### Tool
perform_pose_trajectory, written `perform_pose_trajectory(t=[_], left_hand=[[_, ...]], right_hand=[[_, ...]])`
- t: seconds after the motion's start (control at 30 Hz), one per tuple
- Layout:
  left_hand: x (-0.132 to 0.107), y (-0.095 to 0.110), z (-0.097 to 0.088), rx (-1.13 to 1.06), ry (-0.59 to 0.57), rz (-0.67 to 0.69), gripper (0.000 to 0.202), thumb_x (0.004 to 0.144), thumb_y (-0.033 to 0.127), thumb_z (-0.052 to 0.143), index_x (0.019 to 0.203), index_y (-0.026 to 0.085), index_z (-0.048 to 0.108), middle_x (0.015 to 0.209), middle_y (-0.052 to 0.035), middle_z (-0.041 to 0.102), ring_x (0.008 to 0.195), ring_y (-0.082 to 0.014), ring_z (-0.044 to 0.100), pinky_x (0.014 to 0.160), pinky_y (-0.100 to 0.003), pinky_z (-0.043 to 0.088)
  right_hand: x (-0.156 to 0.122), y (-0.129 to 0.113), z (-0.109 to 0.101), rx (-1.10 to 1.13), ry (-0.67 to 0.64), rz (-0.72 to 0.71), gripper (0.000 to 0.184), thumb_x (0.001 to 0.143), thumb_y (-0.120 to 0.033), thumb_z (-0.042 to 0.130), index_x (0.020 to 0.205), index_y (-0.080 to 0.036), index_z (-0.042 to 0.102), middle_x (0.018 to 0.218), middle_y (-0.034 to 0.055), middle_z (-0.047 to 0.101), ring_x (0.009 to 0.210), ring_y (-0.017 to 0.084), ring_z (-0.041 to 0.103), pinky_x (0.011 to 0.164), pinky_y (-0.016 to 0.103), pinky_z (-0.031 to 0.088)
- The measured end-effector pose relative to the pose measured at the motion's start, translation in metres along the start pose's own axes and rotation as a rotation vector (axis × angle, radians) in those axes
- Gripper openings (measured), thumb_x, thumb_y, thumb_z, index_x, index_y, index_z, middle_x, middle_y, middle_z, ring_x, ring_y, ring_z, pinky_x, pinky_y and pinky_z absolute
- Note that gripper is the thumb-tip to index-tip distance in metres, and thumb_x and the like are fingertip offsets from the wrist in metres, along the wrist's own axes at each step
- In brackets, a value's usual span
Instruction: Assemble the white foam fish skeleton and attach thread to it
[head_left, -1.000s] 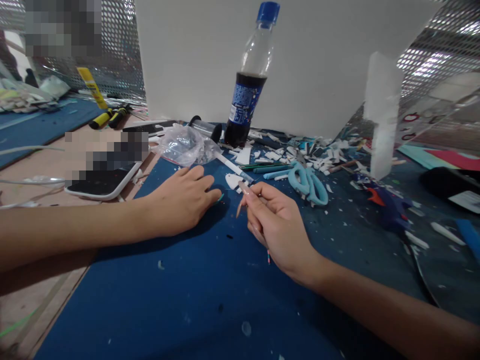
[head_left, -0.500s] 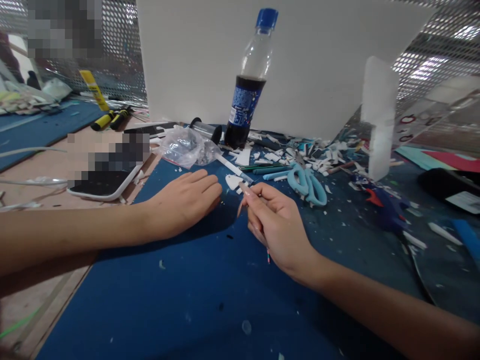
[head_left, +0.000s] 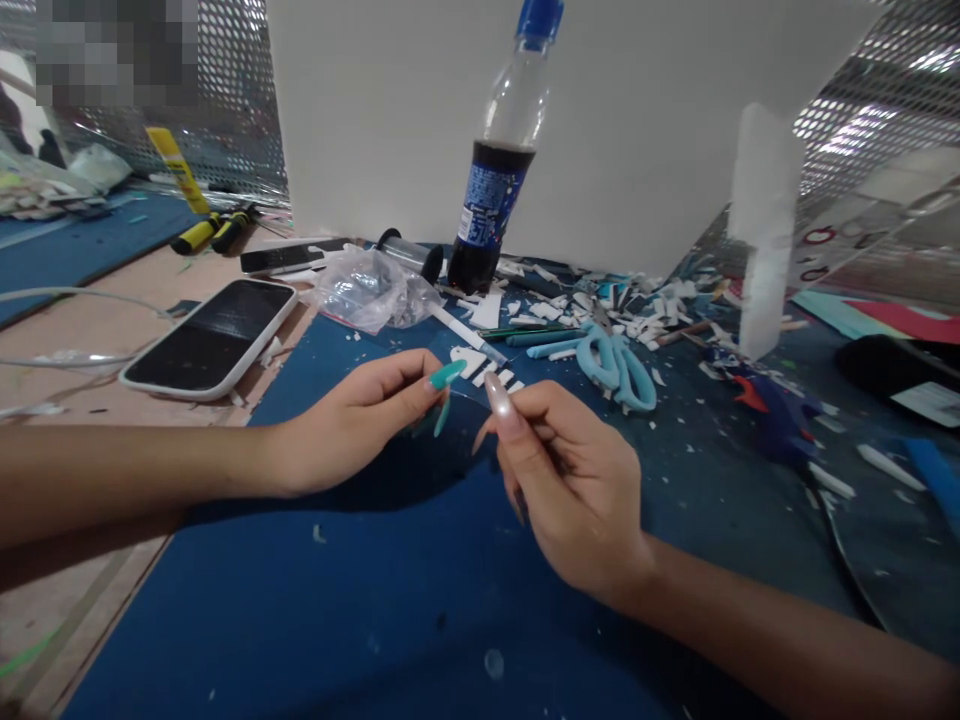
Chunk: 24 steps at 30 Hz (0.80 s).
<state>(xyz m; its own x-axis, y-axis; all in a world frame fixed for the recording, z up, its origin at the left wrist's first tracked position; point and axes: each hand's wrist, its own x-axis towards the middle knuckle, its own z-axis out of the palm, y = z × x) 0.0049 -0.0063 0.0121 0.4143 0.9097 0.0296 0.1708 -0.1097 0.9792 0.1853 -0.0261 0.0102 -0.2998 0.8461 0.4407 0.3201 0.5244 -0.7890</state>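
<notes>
My left hand (head_left: 360, 425) hovers just over the blue mat (head_left: 375, 600), its fingers curled and the teal nails pinched together on something I cannot make out. My right hand (head_left: 570, 480) is a few centimetres to its right. Its thumb, with a long pale nail, presses against the closed fingers, and whatever they hold is hidden. Just beyond both hands lie small white cut pieces (head_left: 480, 365). A white pen-like tool (head_left: 465, 335) lies beyond those.
Light blue scissors (head_left: 619, 365) and coloured pens lie among white scraps on the right. A cola bottle (head_left: 491, 190) stands before a white board (head_left: 637, 120). On the left are a clear plastic bag (head_left: 367, 290) and a phone (head_left: 214, 340). A blue glue gun (head_left: 772, 415) lies far right.
My left hand has risen off the mat and curled from flat to a pinch. My right hand has drawn nearer to me and closed tighter; the thin stick it held no longer shows.
</notes>
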Motion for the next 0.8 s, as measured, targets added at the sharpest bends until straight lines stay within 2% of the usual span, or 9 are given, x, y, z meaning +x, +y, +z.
perform_pose_trajectory(t=[0.13, 0.37, 0.8], left_hand=[[0.0017, -0.0052, -0.0010, -0.088, -0.016, -0.038, 0.021, 0.090, 0.032, 0.042, 0.077, 0.017, 0.044, 0.066, 0.0045, 0.038, 0.058, -0.0078, 0.032, 0.054, -0.023, 0.028], [0.0028, -0.0056, -0.0010, -0.092, -0.067, -0.032, 0.023, 0.091, 0.034, 0.041, 0.077, 0.016, 0.044, 0.067, 0.0046, 0.037, 0.059, -0.0079, 0.031, 0.055, -0.023, 0.028], [0.0032, -0.0037, 0.0007, -0.117, -0.040, -0.065, 0.020, 0.088, 0.033, 0.044, 0.078, 0.016, 0.048, 0.067, 0.0037, 0.041, 0.059, -0.0084, 0.035, 0.055, -0.022, 0.030]], right_hand=[[-0.0010, 0.0006, -0.0006, -0.045, -0.004, -0.040, 0.022, 0.093, -0.021, 0.042, 0.073, -0.020, 0.051, 0.049, -0.0058, 0.043, 0.040, 0.006, 0.042, 0.043, 0.021, 0.035], [-0.0004, -0.0023, -0.0006, -0.106, -0.019, -0.061, 0.023, 0.093, -0.020, 0.043, 0.071, -0.020, 0.049, 0.049, -0.0060, 0.044, 0.040, 0.006, 0.042, 0.042, 0.020, 0.034], [-0.0008, -0.0002, 0.0001, -0.140, -0.053, -0.042, 0.023, 0.093, -0.022, 0.042, 0.070, -0.021, 0.046, 0.047, -0.0061, 0.043, 0.039, 0.007, 0.042, 0.043, 0.022, 0.035]])
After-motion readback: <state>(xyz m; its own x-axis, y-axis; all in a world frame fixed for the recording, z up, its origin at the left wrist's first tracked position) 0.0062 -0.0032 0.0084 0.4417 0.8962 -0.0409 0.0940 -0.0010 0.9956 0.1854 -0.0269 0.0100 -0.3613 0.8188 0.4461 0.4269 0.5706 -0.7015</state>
